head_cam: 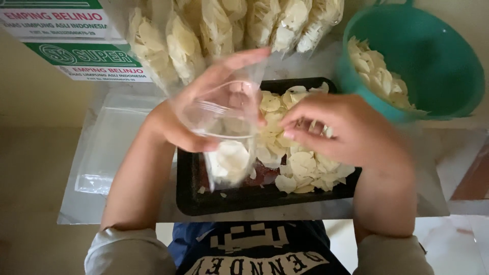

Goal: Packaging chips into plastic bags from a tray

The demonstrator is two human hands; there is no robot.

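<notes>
My left hand [193, 114] holds a clear plastic bag [229, 137] open at its mouth, above a black tray [214, 201]. A few pale flat chips lie in the bottom of the bag. Just to the right of the bag's mouth, my right hand [341, 127] has its fingers pinched on some pale chips [320, 128]. Beneath that hand a heap of the same chips [300, 165] covers the right half of the tray.
A teal colander [438, 56] with more chips stands at the back right. Several filled clear bags of chips [214, 30] lie behind the tray. Flat empty plastic bags [109, 147] lie to the left, and printed cardboard boxes [76, 46] stand at the back left.
</notes>
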